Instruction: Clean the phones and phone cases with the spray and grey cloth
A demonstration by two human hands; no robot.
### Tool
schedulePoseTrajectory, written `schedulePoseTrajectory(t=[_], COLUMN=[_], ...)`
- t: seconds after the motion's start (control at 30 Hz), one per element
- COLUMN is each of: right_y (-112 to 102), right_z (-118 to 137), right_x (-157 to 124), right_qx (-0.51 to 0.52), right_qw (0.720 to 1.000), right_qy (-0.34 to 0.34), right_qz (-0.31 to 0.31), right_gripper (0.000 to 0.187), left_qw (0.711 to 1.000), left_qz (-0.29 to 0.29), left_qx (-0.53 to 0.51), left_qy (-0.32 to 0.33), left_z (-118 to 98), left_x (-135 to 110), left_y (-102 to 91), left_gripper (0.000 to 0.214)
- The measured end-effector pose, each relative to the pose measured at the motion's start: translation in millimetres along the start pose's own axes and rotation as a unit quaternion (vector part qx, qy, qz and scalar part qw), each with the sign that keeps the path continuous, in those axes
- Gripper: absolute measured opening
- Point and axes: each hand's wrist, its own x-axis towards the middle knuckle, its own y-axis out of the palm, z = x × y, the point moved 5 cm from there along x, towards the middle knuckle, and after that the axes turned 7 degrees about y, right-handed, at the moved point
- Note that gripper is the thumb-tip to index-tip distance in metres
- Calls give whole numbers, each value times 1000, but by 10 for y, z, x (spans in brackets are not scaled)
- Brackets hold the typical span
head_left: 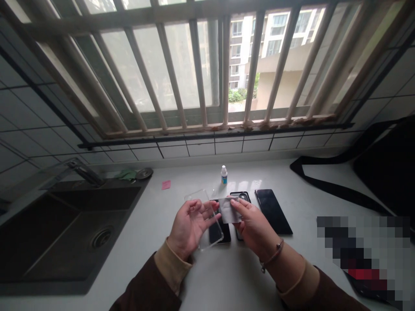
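Observation:
My left hand [193,229] is closed around a clear phone case [218,228], its fingers partly seen through it. The case is held tilted above the counter. Between the thumb and fingers of my right hand [251,222] is a small grey cloth [228,210], close to the left fingertips. Below the clear case lies a dark phone [223,235], partly covered by it. A black-edged phone case [240,194] lies behind my right hand, which hides much of it. To its right a black tablet-like device [274,211] lies flat.
A small white bottle [224,176] with a blue label stands near the wall. A pink slip [166,185] lies left of it. The dark sink [113,216] with its faucet [86,172] is at left. A black strap [324,161] and bag [385,164] occupy the right.

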Motion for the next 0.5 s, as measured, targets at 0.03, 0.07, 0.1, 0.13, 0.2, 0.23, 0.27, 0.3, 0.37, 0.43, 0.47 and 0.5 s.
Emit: schedulePoseTrajectory(t=[0.03, 0.07, 0.1, 0.13, 0.2, 0.23, 0.27, 0.3, 0.37, 0.43, 0.47, 0.5], right_y=[-26, -54, -85, -115, -169, -187, -192, -179, -96, 41, 112, 174], right_z=[1, 9, 27, 56, 144, 196, 246, 285, 311, 262, 216, 166], right_x=[18, 36, 51, 59, 43, 16, -22, -66, -152, -221, -248, -270], right_qx=[-6, -13, -20, -32, -82, -123, -174, -229, -330, -401, -430, -456], right_qw=[1000, 999, 998, 996, 986, 974, 958, 937, 893, 853, 833, 813], right_qy=[-8, -19, -37, -61, -128, -165, -203, -236, -291, -332, -347, -358], right_qz=[-12, -24, -36, -48, -76, -94, -110, -119, -100, -26, 17, 55], right_gripper=[39, 40, 41, 42, 43, 42, 41, 38, 33, 33, 35, 37], left_qw=[1000, 1000, 999, 998, 992, 988, 984, 979, 971, 967, 967, 969], left_qz=[16, 28, 41, 56, 88, 105, 121, 136, 162, 182, 186, 186], left_qx=[0, 3, 9, 18, 44, 58, 72, 82, 94, 96, 94, 91], left_qy=[-7, -13, -24, -39, -78, -97, -114, -129, -147, -149, -144, -135], left_z=[12, 24, 40, 61, 119, 151, 184, 217, 278, 328, 346, 359], left_x=[-12, -25, -39, -54, -91, -111, -131, -150, -177, -186, -180, -167], left_y=[21, 38, 57, 76, 112, 126, 138, 148, 159, 164, 161, 155], left_gripper=[24, 21, 21, 28, 46, 53, 59, 63, 69, 72, 72, 71])
